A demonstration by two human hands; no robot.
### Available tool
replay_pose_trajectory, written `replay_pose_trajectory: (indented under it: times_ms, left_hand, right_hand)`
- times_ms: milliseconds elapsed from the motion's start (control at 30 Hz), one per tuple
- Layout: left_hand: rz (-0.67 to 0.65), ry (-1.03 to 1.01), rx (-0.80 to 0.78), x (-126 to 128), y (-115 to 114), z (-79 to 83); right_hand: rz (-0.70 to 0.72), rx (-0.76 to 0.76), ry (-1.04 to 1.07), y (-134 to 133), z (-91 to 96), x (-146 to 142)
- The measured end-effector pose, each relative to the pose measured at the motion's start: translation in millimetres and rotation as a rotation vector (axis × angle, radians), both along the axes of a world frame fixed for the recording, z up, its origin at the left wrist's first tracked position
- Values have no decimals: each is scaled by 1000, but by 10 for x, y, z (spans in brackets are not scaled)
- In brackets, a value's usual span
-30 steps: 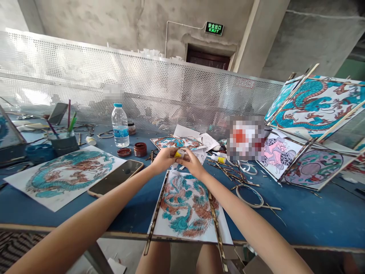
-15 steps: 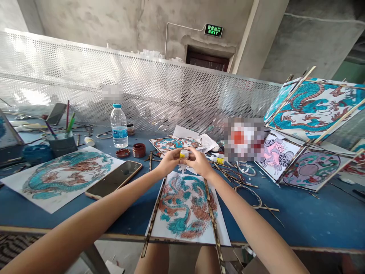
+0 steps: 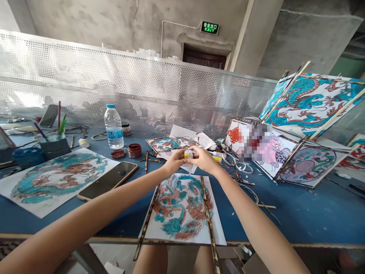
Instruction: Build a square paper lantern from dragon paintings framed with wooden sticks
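A small white glue bottle (image 3: 188, 154) with a yellow label points its nozzle down over the far edge of a painted paper sheet (image 3: 182, 222). My left hand (image 3: 173, 163) pinches it from the left, while my right hand (image 3: 205, 160) has its fingers closed on the other side. Teal and red-brown dragon-like figures cover the sheet. Two dark, mottled strips lie along it, a left strip (image 3: 147, 224) and a right strip (image 3: 208, 217), their near ends jutting past the table edge. Whether glue is coming out cannot be made out.
A phone (image 3: 108, 180), a second painting (image 3: 57, 179), a water bottle (image 3: 114, 127) and an open brown paint jar (image 3: 135, 150) stand or lie to the left. At right are paper-covered frames (image 3: 310, 102), rings and thin sticks. A perforated metal screen (image 3: 159, 91) runs behind.
Both hands and the glue bottle have moved slightly right relative to the sheet. The view has also shifted a little, so the table things appear further left.
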State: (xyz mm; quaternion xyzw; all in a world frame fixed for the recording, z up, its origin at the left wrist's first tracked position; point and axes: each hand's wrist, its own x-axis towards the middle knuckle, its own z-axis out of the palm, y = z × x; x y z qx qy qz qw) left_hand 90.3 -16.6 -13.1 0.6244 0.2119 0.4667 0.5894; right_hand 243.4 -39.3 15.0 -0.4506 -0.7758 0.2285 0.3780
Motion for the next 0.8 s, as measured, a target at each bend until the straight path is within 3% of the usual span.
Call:
replay_pose_trajectory:
  times_ms: [533, 800]
  left_hand:
    - [11, 8, -70, 262, -14, -74]
    - [-17, 23, -109, 281, -14, -66]
  right_hand:
    - [-20, -125, -151, 102, 14, 277]
    - [27, -171, -124, 145, -18, 316]
